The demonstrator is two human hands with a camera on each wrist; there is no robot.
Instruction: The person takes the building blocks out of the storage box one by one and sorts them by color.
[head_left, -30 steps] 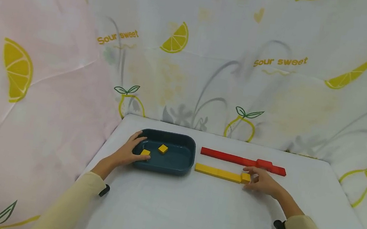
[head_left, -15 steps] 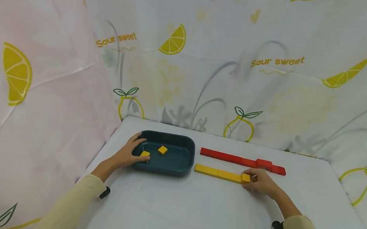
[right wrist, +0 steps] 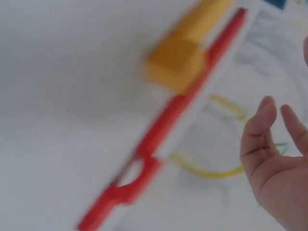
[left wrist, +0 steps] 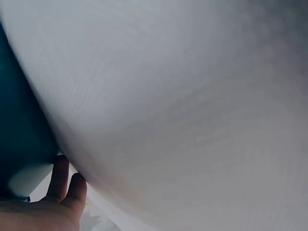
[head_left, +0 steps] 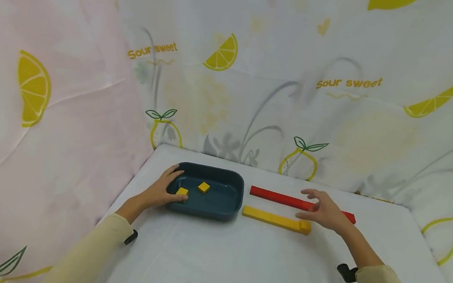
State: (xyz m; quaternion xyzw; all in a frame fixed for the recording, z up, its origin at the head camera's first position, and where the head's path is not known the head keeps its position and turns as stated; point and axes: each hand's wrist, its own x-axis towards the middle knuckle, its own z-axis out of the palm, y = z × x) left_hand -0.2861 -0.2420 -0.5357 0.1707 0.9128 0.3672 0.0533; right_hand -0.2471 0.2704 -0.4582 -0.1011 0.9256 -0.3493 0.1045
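My left hand (head_left: 160,192) holds the left end of a dark blue rectangular tray (head_left: 219,203), fingers at the far corner and thumb over the near rim. Inside lie two yellow blocks (head_left: 203,187), one close to the thumb. My right hand (head_left: 326,213) hovers above the table with thumb and fingers spread, nothing between them. Just below it is the right end of a row of yellow blocks (head_left: 270,217), where a taller yellow block (right wrist: 175,65) sits. Behind runs a row of red blocks (head_left: 279,197), partly covered by that hand; an arch-shaped red block (right wrist: 149,180) shows in the right wrist view.
A white cloth (head_left: 209,265) covers the table, and a lemon-printed curtain (head_left: 259,93) hangs right behind its back edge. A pink-tinted sheet (head_left: 69,148) borders the left side. The tray stands left of both block rows.
My right hand has let go of the yellow block at the right end of the yellow row and risen up and away from it. The left hand stays on the tray.
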